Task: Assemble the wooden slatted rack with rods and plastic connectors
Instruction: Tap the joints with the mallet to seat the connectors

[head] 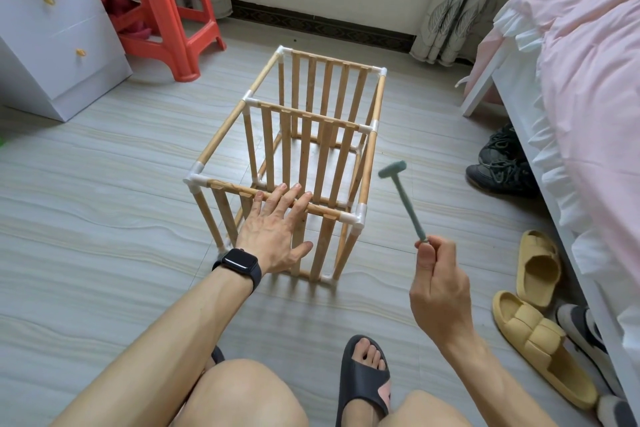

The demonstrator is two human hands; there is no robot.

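The wooden slatted rack stands on the floor in front of me, three slatted panels joined by rods and white plastic connectors. My left hand, with a black watch on the wrist, lies flat with straight fingers on the nearest top rail. My right hand pinches the end of the handle of a small green plastic hammer. The hammer head is raised to the right of the rack's near right corner, clear of it.
A white drawer cabinet and a red plastic stool stand at the back left. A bed with pink bedding runs along the right, with shoes and yellow slippers beside it. My knees and a black sandal are at the bottom.
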